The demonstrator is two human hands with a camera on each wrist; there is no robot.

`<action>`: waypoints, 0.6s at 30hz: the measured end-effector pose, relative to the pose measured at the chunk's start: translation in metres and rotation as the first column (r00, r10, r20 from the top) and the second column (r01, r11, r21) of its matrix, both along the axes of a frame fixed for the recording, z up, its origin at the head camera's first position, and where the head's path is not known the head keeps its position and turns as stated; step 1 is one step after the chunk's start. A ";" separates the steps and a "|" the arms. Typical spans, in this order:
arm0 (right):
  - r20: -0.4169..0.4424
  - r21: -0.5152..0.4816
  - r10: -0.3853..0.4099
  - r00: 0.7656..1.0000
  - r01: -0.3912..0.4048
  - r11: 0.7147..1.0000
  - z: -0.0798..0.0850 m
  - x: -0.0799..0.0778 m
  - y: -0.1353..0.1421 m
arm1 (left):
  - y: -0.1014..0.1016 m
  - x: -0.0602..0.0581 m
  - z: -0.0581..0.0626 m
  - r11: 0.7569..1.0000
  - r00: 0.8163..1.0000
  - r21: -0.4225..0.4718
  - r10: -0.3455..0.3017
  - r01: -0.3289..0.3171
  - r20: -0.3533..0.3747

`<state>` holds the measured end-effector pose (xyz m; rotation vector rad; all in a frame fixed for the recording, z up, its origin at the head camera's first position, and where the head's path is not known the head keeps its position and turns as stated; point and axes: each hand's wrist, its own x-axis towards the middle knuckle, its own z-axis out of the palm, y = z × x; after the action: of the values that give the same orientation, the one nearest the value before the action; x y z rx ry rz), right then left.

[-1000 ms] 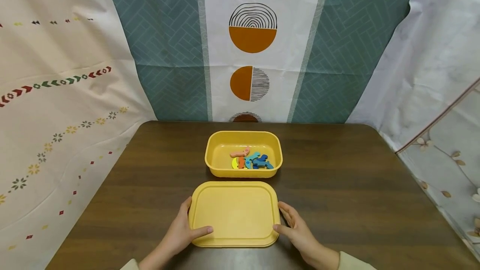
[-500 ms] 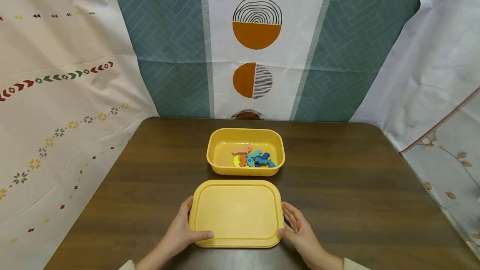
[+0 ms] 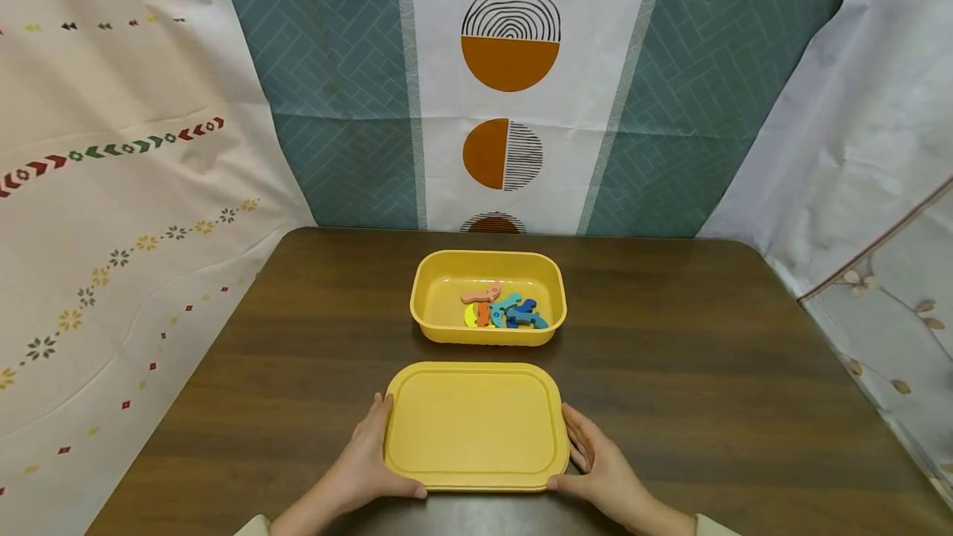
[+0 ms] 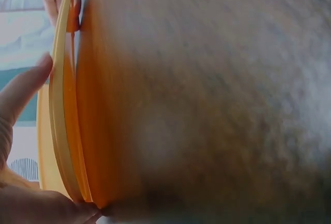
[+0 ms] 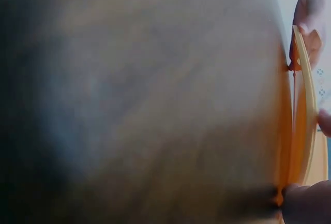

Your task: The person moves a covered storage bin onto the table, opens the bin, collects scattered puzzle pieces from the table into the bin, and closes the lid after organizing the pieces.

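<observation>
A yellow rectangular lid (image 3: 476, 428) with rounded corners lies between both hands at the front middle of the table. My left hand (image 3: 366, 463) holds its left end, fingers along the side and thumb at the near edge. At the opposite end my right hand (image 3: 609, 474) grips it the same way. In the left wrist view the lid's edge (image 4: 59, 131) is close over the table, its orange reflection below. Just behind stands an uncovered yellow box (image 3: 487, 337). Inside are several small animal-shaped pieces, among them a pink one (image 3: 480, 296) and a blue one (image 3: 527, 318).
The dark wooden table (image 3: 707, 370) extends to both sides of the box and lid. A green and white patterned cloth (image 3: 342, 89) hangs behind it. Pale printed cloths flank the left (image 3: 112, 147) and right (image 3: 864, 147).
Both thumbs have slid from the lid's top face to its near edge. The lid has shifted slightly right and towards me. The box and its pieces stay put.
</observation>
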<state>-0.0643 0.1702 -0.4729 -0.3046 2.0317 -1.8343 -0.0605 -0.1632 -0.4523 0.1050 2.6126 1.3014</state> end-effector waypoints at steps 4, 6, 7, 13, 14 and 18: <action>-0.072 0.055 0.066 0.995 -0.062 0.997 0.000 -0.001 0.004 | 0.000 0.001 0.000 1.000 1.000 -0.019 -0.019 0.019 -0.020; -0.094 0.071 0.089 0.992 -0.083 0.994 0.000 -0.001 0.006 | 0.000 0.002 0.000 1.000 0.999 -0.021 -0.019 0.018 -0.036; -0.090 0.074 0.093 0.992 -0.086 0.994 0.001 0.000 0.006 | 0.000 0.002 0.000 1.000 0.999 -0.020 -0.018 0.017 -0.041; -0.073 0.054 0.116 0.991 -0.112 0.992 0.001 0.006 0.009 | 0.000 0.009 0.001 1.000 1.000 -0.003 -0.008 0.008 -0.016; -0.075 0.048 0.120 0.990 -0.117 0.992 0.001 0.007 0.009 | 0.001 0.010 0.001 1.000 1.000 -0.001 -0.008 0.008 -0.009; -0.118 0.020 0.139 0.983 -0.137 0.990 0.000 0.010 0.011 | 0.003 0.018 0.000 0.999 0.999 0.018 -0.033 0.034 -0.010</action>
<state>-0.0542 0.1814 -0.4729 -0.5492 2.0427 -1.7571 -0.0428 -0.1604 -0.4521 0.1578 2.5959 1.3170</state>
